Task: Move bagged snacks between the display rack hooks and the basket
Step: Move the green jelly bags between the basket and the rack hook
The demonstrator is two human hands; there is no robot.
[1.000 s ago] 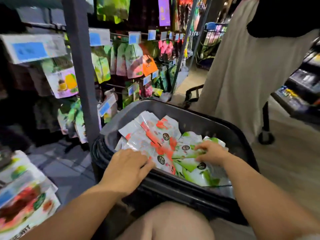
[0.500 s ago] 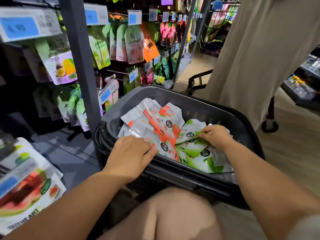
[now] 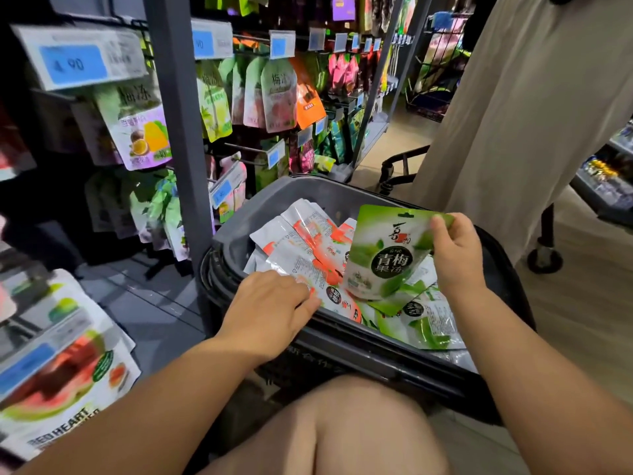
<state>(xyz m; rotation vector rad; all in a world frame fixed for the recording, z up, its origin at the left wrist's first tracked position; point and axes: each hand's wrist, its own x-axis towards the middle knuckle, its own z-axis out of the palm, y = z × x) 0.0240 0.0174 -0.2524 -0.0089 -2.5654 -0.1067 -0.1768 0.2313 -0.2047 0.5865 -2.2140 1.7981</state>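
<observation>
A dark grey basket (image 3: pixel 346 351) stands in front of my knee, holding several orange-and-white snack bags (image 3: pixel 308 241) and green ones (image 3: pixel 428 320). My right hand (image 3: pixel 452 252) pinches the top right corner of a green snack bag (image 3: pixel 387 252) and holds it upright above the pile. My left hand (image 3: pixel 270 303) rests on the orange-and-white bags at the basket's near left rim, fingertips curled on the edge of one. The display rack (image 3: pixel 178 132) with hooks full of hanging snack bags (image 3: pixel 277 94) stands to the left and behind the basket.
A grey upright post of the rack rises just left of the basket. Price tags (image 3: pixel 75 60) stick out on the hooks. Watermelon-print bags (image 3: pixel 58 368) hang at the near left. A person in a beige skirt (image 3: pixel 513 108) stands at the right behind the basket.
My right hand has lifted one green bag out of the pile and turned it upright. My left hand has stayed on the orange-and-white bags.
</observation>
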